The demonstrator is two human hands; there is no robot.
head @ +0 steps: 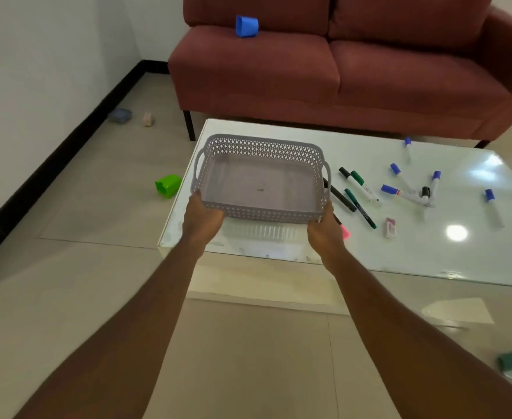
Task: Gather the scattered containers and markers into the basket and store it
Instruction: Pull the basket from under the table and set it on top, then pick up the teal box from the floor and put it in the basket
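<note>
Grey basket [260, 179] (empty) — near corners between both hands' fingers [198, 196].

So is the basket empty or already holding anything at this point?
Nearly empty: the basket shows a bare floor apart from one small scrap I cannot identify. The markers lie on the table beside it.

The room is evenly and fairly brightly lit, seemingly from ceiling lamps overhead. The glossy tabletop [430, 252] throws back two hard glare spots at its right side and mirrors the basket [260, 176] faintly along its near wall. Shadows are soft and short. Wide-angle distortion bows the wall [37, 71] and the sofa [339, 71] at the edges. Fine detail is slightly soft throughout, and the small things on the floor [82, 207] by the wall are blurred.
</note>
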